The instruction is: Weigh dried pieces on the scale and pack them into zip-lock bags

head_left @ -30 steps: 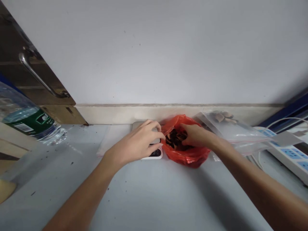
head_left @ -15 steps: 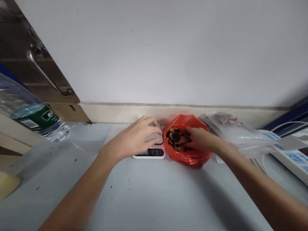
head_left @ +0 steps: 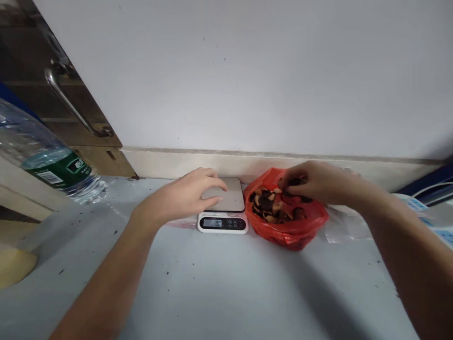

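Right hand (head_left: 316, 182) curls over the bag (head_left: 283, 234) of slices (head_left: 269, 204), can't tell if its grip is closed on any; left hand (head_left: 186, 194) is loosely spread, empty, best kept off the scale (head_left: 233, 198)

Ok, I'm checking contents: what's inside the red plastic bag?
Dark-and-tan pieces, perhaps dried mushrooms, show inside the red plastic bag; the right hand hides part, and upper pieces cover whatever lies beneath.

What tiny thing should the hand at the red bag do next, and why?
Maybe the right hand could move across to the scale. It seems to be pinching something over the red bag of brown pieces, the scale beside it seems to read zero, and the left hand reaches over it.
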Motion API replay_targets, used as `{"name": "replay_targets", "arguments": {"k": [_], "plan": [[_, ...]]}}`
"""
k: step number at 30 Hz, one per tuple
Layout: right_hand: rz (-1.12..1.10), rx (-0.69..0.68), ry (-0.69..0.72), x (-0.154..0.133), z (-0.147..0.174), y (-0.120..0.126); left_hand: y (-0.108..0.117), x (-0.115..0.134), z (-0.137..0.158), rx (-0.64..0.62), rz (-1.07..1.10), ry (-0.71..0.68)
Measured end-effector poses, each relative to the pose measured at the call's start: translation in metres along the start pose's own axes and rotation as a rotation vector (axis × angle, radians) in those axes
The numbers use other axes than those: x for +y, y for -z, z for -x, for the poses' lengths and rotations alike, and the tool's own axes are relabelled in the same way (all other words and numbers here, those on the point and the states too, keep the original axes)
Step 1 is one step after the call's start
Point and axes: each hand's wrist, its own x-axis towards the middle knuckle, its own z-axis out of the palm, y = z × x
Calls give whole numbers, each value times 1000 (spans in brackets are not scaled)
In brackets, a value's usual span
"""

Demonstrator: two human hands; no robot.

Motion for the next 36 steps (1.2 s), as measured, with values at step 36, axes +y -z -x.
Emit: {"name": "replay_targets", "arguments": {"k": [36], "plan": [[-9, -21, -127, -37, -9, -11, 12, -29, 7, -408, -100, 487]]}}
